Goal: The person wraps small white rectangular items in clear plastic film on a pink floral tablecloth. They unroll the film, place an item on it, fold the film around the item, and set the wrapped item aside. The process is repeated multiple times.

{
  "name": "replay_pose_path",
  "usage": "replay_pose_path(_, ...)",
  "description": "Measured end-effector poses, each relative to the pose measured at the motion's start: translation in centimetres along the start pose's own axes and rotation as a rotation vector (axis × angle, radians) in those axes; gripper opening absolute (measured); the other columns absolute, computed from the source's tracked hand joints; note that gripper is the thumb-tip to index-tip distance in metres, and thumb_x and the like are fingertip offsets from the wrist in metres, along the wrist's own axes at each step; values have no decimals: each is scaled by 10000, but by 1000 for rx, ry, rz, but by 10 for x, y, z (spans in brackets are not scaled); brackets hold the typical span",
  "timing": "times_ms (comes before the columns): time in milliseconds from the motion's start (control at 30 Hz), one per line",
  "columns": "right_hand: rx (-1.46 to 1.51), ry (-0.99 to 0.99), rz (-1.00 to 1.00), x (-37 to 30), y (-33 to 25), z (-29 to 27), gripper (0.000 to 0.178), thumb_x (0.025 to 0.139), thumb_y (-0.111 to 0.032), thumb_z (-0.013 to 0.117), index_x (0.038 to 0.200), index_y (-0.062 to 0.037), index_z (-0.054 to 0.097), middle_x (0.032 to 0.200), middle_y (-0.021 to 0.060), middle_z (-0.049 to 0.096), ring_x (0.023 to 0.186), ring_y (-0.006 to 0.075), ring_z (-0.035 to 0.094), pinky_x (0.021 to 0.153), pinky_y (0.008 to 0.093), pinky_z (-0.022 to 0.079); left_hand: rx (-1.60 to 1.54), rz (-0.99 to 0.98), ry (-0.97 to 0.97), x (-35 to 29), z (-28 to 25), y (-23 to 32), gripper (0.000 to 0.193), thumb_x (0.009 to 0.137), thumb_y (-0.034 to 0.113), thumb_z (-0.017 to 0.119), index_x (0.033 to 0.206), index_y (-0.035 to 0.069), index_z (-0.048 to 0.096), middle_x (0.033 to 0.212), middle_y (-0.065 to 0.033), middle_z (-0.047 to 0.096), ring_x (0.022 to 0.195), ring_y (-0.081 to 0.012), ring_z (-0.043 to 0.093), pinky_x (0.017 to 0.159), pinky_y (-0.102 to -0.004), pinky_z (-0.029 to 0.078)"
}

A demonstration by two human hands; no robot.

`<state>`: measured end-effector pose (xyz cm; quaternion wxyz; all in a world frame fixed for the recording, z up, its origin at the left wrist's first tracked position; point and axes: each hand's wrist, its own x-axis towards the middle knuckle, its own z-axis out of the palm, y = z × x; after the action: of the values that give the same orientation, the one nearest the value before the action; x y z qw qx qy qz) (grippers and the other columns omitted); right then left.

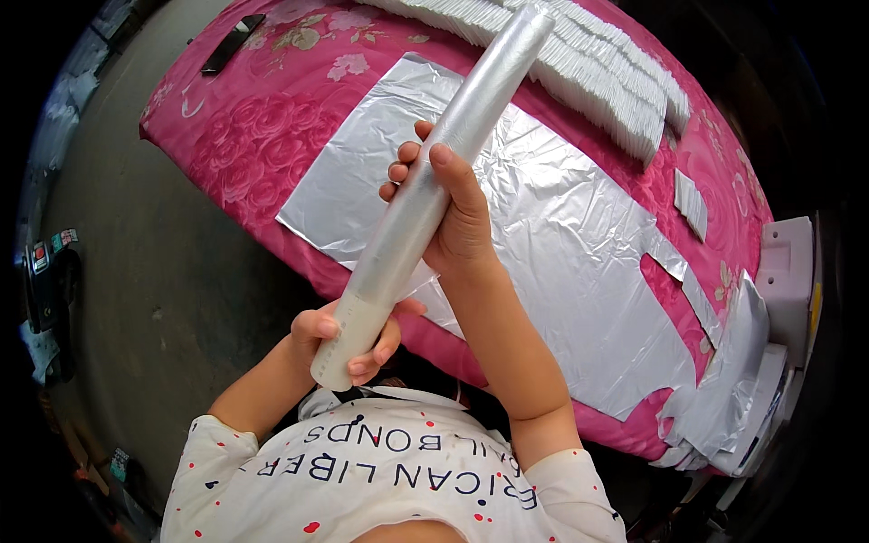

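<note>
I hold a long roll of clear plastic film [489, 90] tilted across the front of me, its top end up and to the right. My left hand [358, 339] is closed around the bare whitish lower end of the roll. Farther up, my right hand [444, 199] wraps the film-covered middle, thumb on top and fingertips showing on the far side. Behind the roll, a large crinkled silver sheet [579, 244] lies spread on a table with a pink floral cloth [244, 163].
Rows of stacked white folded pieces [597, 81] stand along the table's far side, with a small separate stack [691, 204] to their right. A dark phone [233, 43] lies at the far left corner. Silver scraps [733, 371] hang by a white plastic device [786, 271] at the right edge.
</note>
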<state>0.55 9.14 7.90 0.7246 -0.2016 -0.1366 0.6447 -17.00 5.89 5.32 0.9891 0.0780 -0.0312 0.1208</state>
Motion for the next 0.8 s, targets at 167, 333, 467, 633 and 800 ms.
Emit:
replay_pose_path(167,-257,148,-150,-34,-47,-13,545,773,-221,683,1172,-20,372,836,56,553,746,142,589,707,315,519,858,-213,458,38,15,-6,694,718,271,722,1252,-49,415,950,-112,591,759,-139,601,669,-275,522)
replay_pose_path(333,-276,263,-242,-66,-64,-26,562,773,-187,686,1181,0,348,842,78,557,746,156,595,713,311,522,1161,-282,409,47,14,-21,517,778,238,704,1195,21,490,980,-67,598,815,-122,586,734,-277,478)
replay_pose_path(467,-387,387,-337,-80,-60,-41,538,782,-168,686,1181,6,372,869,80,555,765,159,598,712,308,523,1383,-56,570,69,11,-41,535,841,266,619,1271,3,441,1027,-130,585,895,-193,583,782,-319,464)
replay_pose_path(633,-434,478,-329,-93,-52,-46,501,793,-174,683,1163,18,404,951,97,534,825,165,591,712,299,502,1942,248,471,95,6,-61,626,854,293,584,1340,-19,342,1157,-248,541,982,-344,585,820,-380,462)
replay_pose_path(800,-380,549,-293,-99,-52,-55,537,788,-192,690,1177,27,391,971,99,523,857,170,582,734,300,493,1902,56,575,99,10,-68,605,853,284,586,1320,-20,352,1077,-236,593,938,-359,610,812,-388,469)
